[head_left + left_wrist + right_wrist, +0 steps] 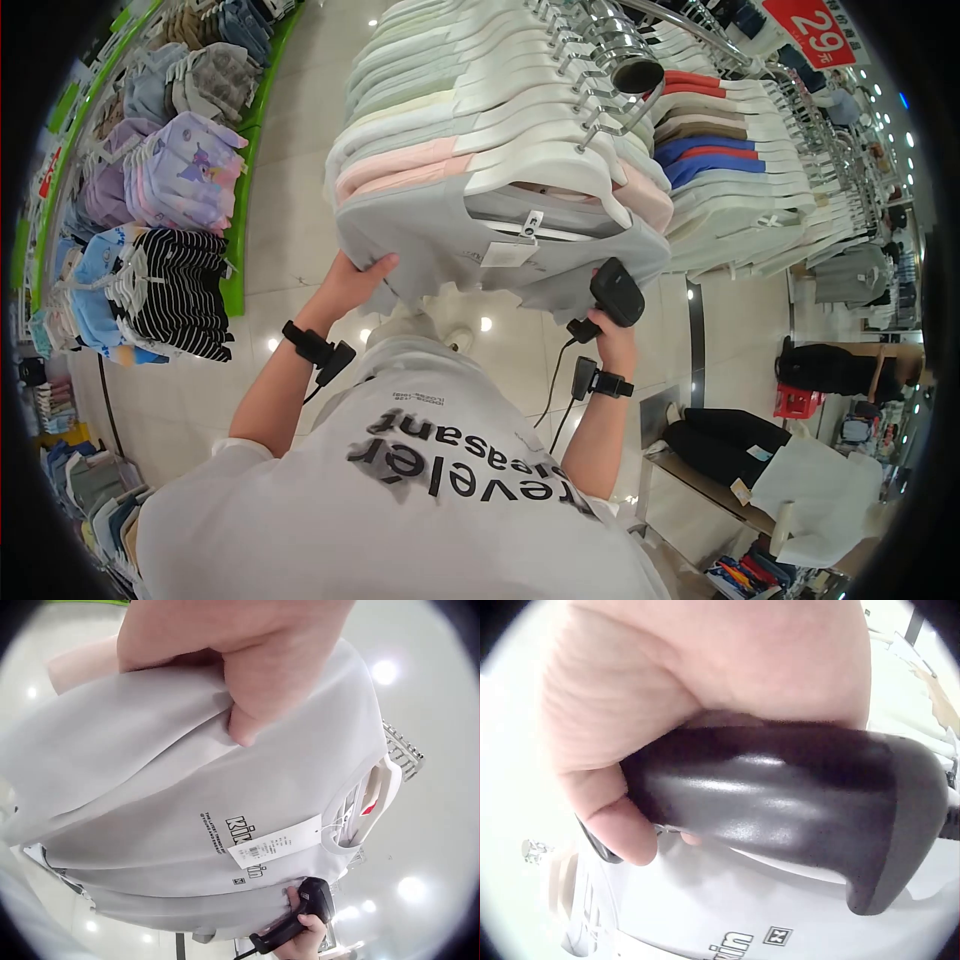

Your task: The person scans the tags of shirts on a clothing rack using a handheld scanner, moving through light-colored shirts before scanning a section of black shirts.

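A row of hanging tops [430,110] in white, pale green, yellow and pink fills the upper centre of the head view. At its near end, just above the middle of the frame, hangs a grey sweatshirt [420,235]: smooth, matte cloth, a round neck, small black lettering. It looks light, soft and limp, likely to fold or swing rather than break; the sleeve side seems a good place to hold. Inside its neck is a white hanger [540,160], apparently stiff plastic, with curved shoulders. Left of centre, the left hand [352,283] grips a fold of sleeve-side cloth, thumb in front. Right of centre, the right hand [612,335] has its fingers wrapped round a hard, glossy black scanner [617,292]. A flat white tag [508,255], probably card, hangs below the neckline.
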A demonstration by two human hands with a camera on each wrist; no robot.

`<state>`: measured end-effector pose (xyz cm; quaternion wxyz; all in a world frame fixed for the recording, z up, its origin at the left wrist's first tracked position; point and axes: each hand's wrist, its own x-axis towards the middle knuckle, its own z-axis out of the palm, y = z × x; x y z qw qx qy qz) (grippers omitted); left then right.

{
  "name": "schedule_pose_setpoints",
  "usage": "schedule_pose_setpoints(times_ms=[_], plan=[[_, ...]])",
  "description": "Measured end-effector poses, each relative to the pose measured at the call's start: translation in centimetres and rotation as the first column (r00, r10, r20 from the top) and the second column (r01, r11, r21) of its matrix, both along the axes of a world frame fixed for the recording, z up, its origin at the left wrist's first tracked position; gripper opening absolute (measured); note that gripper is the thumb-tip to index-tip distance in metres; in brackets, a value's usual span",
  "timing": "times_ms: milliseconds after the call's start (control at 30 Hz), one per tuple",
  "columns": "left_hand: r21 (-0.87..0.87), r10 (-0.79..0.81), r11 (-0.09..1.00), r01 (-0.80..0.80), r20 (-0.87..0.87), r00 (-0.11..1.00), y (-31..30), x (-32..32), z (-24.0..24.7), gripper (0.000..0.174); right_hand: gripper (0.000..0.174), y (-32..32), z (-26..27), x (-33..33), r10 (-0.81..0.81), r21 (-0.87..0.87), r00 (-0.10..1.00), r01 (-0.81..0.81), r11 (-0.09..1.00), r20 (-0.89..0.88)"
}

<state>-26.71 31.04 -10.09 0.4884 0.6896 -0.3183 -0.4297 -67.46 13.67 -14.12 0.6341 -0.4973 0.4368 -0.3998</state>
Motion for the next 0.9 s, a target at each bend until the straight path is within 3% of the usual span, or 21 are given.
schedule_pose_setpoints(times_ms=[33, 167, 400, 467, 533, 600, 667, 733, 900], plan=[[0.027, -0.016, 0.999, 0.016, -0.008, 1.0, 0.0, 0.2, -0.2, 0.056, 0.038, 0.4, 0.2, 0.2, -0.025, 0.002, 0.999, 0.025, 1.0, 0.027], [0.01, 0.038, 0.999, -0.038, -0.015, 0.999, -0.3, 0.8, -0.6, 0.056, 0.034, 0.8, 0.7, 0.7, -0.182, 0.084, 0.972, 0.171, 0.982, 0.146], [-0.02, 0.052, 0.998, -0.051, 0.035, 0.998, -0.4, 2.2, 0.1, 0.057, 0.039, -0.5, 0.5, -2.2, -0.238, 0.041, 0.969, 0.235, 0.971, 0.073], [-0.047, 0.039, 0.998, -0.037, 0.033, 0.999, -0.1, 2.4, 0.3, 0.058, 0.049, -0.8, -0.2, -3.2, -0.225, 0.037, 0.971, 0.229, 0.973, -0.08], [0.045, -0.053, 0.998, 0.053, 0.003, 0.999, 0.5, 2.4, 0.5, 0.058, 0.043, -0.6, -0.1, -3.0, -0.225, -0.028, 0.971, 0.224, 0.974, -0.083], [0.028, -0.1, 0.995, 0.1, 0.022, 0.995, 0.8, 1.9, 0.8, 0.058, 0.043, -0.3, 0.2, -2.6, -0.273, -0.149, 0.937, 0.245, 0.958, -0.217], [0.012, -0.144, 0.99, 0.144, 0.04, 0.989, 1.4, 1.3, 0.8, 0.059, 0.041, -0.1, 0.7, -2.1, -0.286, -0.202, 0.93, 0.242, 0.949, -0.231], [-0.147, -0.188, 0.968, 0.205, 0.119, 0.975, 1.9, 0.7, -0.5, 0.062, 0.041, -0.1, 1.1, -1.7, -0.273, -0.31, 0.925, 0.187, 0.932, -0.263], [-0.072, -0.272, 0.958, 0.277, 0.079, 0.959, 2.8, 0.2, -2.9, 0.061, 0.034, 0.1, 5.1, -0.2, -0.319, -0.442, 0.858, 0.122, 0.889, -0.403]])
